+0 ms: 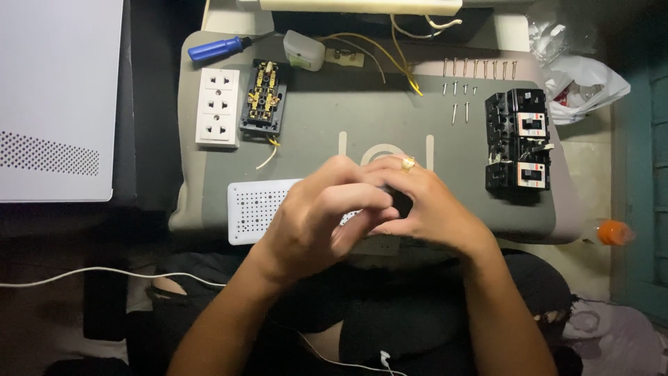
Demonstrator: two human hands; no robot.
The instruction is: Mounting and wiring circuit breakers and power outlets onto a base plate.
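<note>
- Head view, far left: a white panel (56, 97) lies flat beside the grey mat (383, 111).
- On the mat's left part: a blue screwdriver (219, 49), a white socket (218, 107) and, just beside it, a black socket body (264, 97) with brass parts.
- A white perforated board (261, 209) lies at the mat's near edge, partly under the hands.
- Left hand (316, 223): fingers curled inward, touching the right hand; cannot tell what it grips.
- Right hand (435, 209), ring on one finger, is closed around a small dark part (401, 200), mostly hidden.
- Screws (473, 80) lie in rows; two black breakers (518, 143) sit at the right.
</note>
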